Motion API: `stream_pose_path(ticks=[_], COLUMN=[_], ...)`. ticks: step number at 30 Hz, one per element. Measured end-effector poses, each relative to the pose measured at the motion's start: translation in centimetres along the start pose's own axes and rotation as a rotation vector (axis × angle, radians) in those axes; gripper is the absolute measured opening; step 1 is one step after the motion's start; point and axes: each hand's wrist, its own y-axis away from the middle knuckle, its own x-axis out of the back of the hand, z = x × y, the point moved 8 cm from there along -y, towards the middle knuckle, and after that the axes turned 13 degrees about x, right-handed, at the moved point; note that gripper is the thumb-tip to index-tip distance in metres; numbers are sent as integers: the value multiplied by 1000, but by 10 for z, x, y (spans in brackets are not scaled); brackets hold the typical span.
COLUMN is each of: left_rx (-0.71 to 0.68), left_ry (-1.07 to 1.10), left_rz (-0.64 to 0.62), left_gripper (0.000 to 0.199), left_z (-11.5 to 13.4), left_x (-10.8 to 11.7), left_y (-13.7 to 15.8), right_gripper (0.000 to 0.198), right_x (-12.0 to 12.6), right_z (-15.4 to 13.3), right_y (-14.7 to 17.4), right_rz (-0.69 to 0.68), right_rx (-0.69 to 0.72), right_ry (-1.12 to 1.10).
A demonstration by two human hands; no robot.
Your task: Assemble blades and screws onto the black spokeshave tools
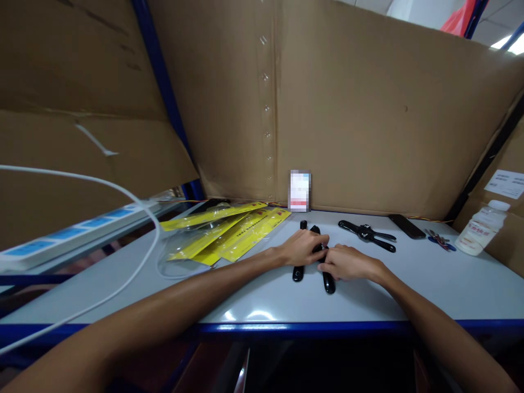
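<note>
On the light table, a black two-handled tool (328,284) lies with its two glossy handles spread toward the front edge. Its middle is hidden by my fingers. My left hand (303,246) reaches over it from the left, fingers curled down and closed around its upper part. Pressed up against those fingertips, my right hand (346,262) is closed with thumb and forefinger pinched at the tool's middle. Any small part between them cannot be made out. Farther right rests a second black two-handled tool (364,232), its handles pointing right.
Yellow cards with clear plastic packaging (245,234) are piled on the left. A white cable (151,218) loops in front of a power strip (77,232). On the right are a dark phone (406,226), keys (440,240) and a white bottle (483,228). Cardboard (368,109) walls the back.
</note>
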Motion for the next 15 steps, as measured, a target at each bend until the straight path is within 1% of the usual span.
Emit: stream_pose_path(ticks=[5,10,13,15], left_rx=[-55,-116,-102,-50], left_ry=[6,101,106,79], left_rz=[-3,23,20,24], left_gripper=[17,15,19,20], left_z=[1,4,3,-1], left_x=[1,2,0,-2], left_y=[3,6,4,2], right_gripper=[46,45,45,45], right_x=[1,1,1,2], right_z=[-2,0,0,0], right_y=[2,1,1,1], right_rz=[-8,-8,-20,-19], right_rx=[-11,-13,-26,-31], right_ry=[11,0,4,16])
